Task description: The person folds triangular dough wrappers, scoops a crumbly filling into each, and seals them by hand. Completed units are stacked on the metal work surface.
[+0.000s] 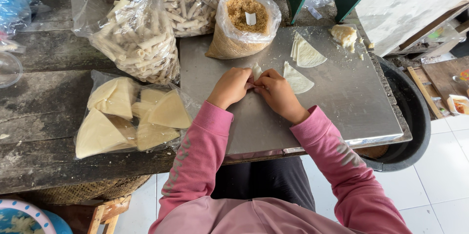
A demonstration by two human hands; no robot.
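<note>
A small pale wrapper piece [256, 71] sits pinched btwn both hands near the middle of the steel sheet [342, 102], only its top corner showing above the fingers. Left hand [232, 86] is curled, fingertips closed on the wrapper's left edge; right hand [277, 92] likewise clamped on its right edge, knuckles of the two touching. Both arms in pink sleeves [205, 151] come up from the bottom of the view.

Just beside the right hand, to its upper right, lies a single triangular wrapper [297, 80] flat on the sheet. Further up, a small stack of wrappers [307, 54], fanned a bit. Near the sheet's far right corner, a lump of pale dough [345, 34] w/ a few crumbs round it.

Above the hands, an open clear bag of brown crumbly filling [244, 21] stands upright on the sheet's back edge, a small white scoop or tag stuck in it, can't tell which. Left of that, two clear bags of finished rolled sticks [141, 41] on the dark wooden table [39, 116]. Lower left, a clear bag of triangular wrapper stacks [129, 116], well apart from the hands. A black tub [415, 116] sits under the sheet's right side.
</note>
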